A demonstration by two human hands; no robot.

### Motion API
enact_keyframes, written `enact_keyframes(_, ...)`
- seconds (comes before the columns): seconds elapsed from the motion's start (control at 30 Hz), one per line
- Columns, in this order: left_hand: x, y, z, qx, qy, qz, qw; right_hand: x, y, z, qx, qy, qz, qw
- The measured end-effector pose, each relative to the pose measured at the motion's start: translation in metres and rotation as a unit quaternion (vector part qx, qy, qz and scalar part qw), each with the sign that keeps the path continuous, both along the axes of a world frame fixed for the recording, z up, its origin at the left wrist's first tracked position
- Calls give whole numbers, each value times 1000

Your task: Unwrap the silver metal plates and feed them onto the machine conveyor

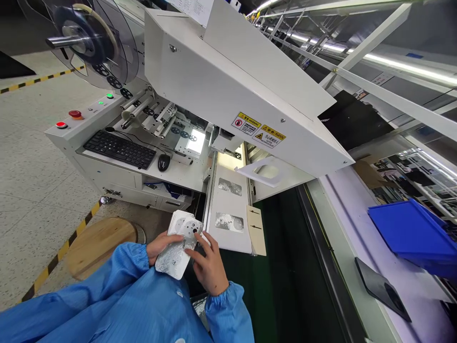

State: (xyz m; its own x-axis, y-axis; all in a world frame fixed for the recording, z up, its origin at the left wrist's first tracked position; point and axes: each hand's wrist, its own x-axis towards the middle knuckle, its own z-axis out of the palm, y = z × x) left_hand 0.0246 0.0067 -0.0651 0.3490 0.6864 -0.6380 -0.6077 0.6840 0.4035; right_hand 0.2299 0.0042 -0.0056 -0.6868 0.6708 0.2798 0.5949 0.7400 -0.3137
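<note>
Left hand pinches left edge of foil sheet stack, long axis slanting toward blue smock; right hand, fingers spread, touches face from right.

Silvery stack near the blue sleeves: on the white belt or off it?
Off it: the left hand holds the silvery stack in front of the blue smock, left of the white belt.

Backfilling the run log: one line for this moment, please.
left hand: holds silvery pieces | right hand: fingertips on top piece | white belt: two similar pieces lying apart
</note>
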Motion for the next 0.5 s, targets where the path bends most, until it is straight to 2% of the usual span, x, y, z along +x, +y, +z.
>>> enact_keyframes(0.1, 2, 0, 6, 0, -59, -33, 998, 2, -5, 0, 51, -3, 36, 998)
enact_keyframes(0.17, 2, 0, 6, -12, -82, -46, 996, 10, -2, -1, 61, 28, 28, 997)
enact_keyframes(0.2, 2, 0, 5, -19, -88, -57, 994, 17, 1, -1, 66, 50, -1, 997)
enact_keyframes(0.27, 0, 1, 2, -38, -96, -73, 992, 38, 9, -5, 87, 92, -111, 986)
enact_keyframes(0.37, -4, 3, -3, -63, -93, -52, 992, 79, 20, -19, 126, 84, -286, 946)
enact_keyframes(0.43, -7, 3, -7, -69, -83, -26, 994, 104, 23, -32, 129, 40, -331, 934)
enact_keyframes(0.5, -10, 1, -11, -72, -77, -27, 994, 119, 21, -46, 112, 1, -336, 935)
